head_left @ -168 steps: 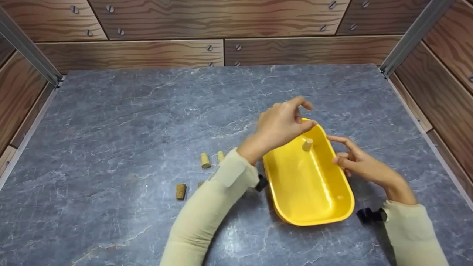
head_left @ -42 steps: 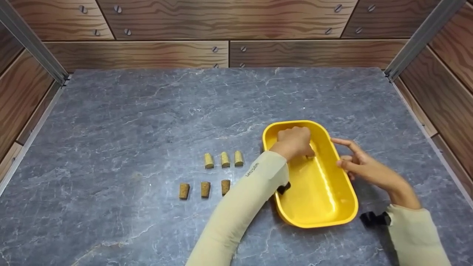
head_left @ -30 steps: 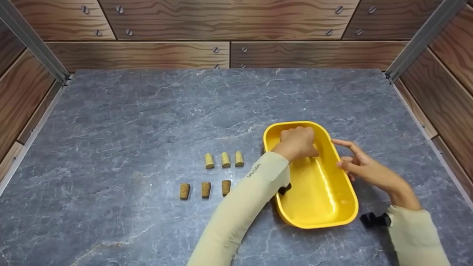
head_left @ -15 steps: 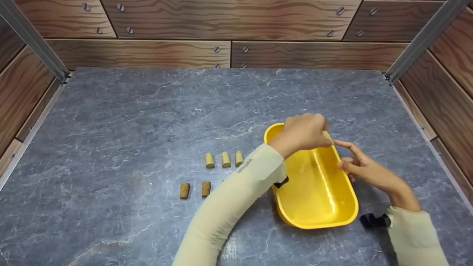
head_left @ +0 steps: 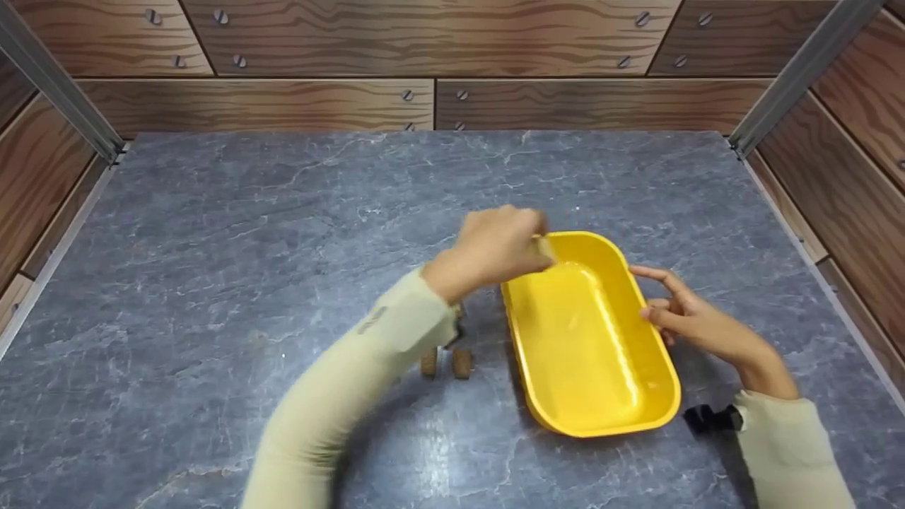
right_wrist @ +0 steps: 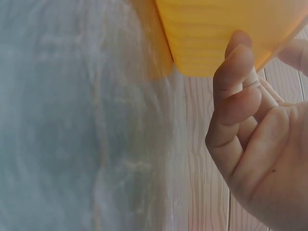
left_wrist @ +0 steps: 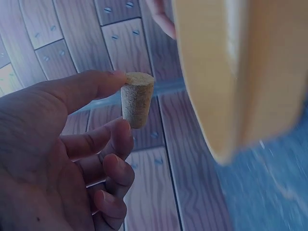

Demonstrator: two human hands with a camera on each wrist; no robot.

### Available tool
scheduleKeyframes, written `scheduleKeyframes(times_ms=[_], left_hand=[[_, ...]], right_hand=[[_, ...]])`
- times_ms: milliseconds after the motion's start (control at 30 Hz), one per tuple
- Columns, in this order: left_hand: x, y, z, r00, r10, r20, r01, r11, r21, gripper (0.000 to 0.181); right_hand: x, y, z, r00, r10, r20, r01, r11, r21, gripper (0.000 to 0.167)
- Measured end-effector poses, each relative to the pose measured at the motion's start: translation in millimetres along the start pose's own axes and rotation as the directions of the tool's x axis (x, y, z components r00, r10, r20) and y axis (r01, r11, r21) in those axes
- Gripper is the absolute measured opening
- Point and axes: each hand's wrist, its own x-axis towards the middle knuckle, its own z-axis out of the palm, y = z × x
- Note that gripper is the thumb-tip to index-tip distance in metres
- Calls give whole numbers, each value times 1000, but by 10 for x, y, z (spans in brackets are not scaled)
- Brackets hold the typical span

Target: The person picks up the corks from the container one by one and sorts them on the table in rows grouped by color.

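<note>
My left hand (head_left: 498, 244) is above the far left rim of the yellow tub (head_left: 580, 367), pinching a pale tapered cork (left_wrist: 138, 100) between thumb and finger. In the left wrist view the cork's wide end is up, and the other fingers are loosely curled below it. My right hand (head_left: 700, 322) lies at the tub's right side, its thumb and index fingertips touching the rim from outside. In the right wrist view its remaining fingers bend near the outer wall. Two brown corks (head_left: 462, 364) show on the table by my left sleeve.
A sliver of a pale cork (head_left: 458, 309) shows past my left cuff, and that forearm hides the other corks. Around the grey marbled tabletop (head_left: 283, 184) stand wood-patterned walls (head_left: 269, 106) with metal corner posts (head_left: 785, 78).
My left hand has come up out of the tub with the pale cork and moved left over the rim. The right hand keeps its place, and the tub has stayed put.
</note>
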Motion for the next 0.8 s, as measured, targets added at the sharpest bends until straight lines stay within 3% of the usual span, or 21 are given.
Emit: scheduleKeyframes(times_ms=[433,800], left_hand=[[-555,-799,-79,989,-145,-8,145,989,39,42],[-952,-1224,-41,973,-230,36,228,972,50,45]], right_hand=[[11,4,4,1000,6,-3,-6,1000,5,56],[3,12,-7,1000,25,0,-25,1000,3,57]])
